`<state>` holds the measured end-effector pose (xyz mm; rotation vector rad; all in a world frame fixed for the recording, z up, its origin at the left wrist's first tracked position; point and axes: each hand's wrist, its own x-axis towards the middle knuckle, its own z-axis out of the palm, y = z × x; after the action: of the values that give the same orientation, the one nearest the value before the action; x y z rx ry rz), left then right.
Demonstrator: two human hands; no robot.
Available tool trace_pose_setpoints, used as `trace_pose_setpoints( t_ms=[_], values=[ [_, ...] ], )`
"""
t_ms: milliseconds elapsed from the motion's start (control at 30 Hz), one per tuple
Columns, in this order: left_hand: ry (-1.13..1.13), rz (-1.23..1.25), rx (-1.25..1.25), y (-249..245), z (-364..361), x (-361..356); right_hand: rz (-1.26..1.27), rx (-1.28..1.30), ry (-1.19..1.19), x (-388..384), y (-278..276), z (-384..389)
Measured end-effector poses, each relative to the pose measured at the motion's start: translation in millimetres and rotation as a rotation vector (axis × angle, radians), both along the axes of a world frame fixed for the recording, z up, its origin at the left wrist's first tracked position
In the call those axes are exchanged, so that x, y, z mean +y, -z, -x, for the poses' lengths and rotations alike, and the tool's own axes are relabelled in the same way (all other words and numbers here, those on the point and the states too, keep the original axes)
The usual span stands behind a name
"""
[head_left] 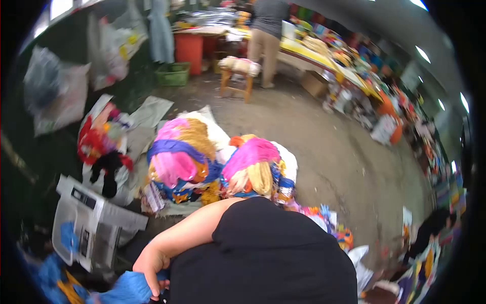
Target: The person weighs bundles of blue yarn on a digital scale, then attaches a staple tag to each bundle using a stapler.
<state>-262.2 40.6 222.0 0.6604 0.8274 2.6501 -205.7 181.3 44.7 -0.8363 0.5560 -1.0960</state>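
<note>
My right hand, at the end of a bare forearm reaching across to the lower left, has its fingers closed on a bundle of blue yarn. Part of that bundle is hidden under the fingers and my black clothing. More blue yarn lies at the lower left corner. Close above the hand, a clear plastic bin rests tilted and has something blue inside. My left hand is not visible; small fingertips beside the yarn cannot be told apart clearly.
Two large bundles of colourful yarn stand on the floor ahead. A sack of red and black pieces is at left, below hanging plastic bags. Farther back are a wooden stool, a green crate and a standing person at a loaded table.
</note>
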Motion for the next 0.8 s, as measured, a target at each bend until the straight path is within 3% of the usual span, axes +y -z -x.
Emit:
trace_pose_setpoints(
  t_ms=[200,400,533,800],
  values=[
    [0.15,0.042,-0.162,32,4,52,-0.162,0.017,0.296,19,7,-5],
    [0.051,0.053,-0.346,88,-38,35,-0.063,0.098,0.21,15,11,-11],
    [-0.089,0.043,-0.463,126,-80,6,-0.058,0.057,0.033,4,19,-13],
    [-0.275,-0.015,-0.715,222,-155,-38,-0.016,0.053,0.106,8,7,-20]
  ],
)
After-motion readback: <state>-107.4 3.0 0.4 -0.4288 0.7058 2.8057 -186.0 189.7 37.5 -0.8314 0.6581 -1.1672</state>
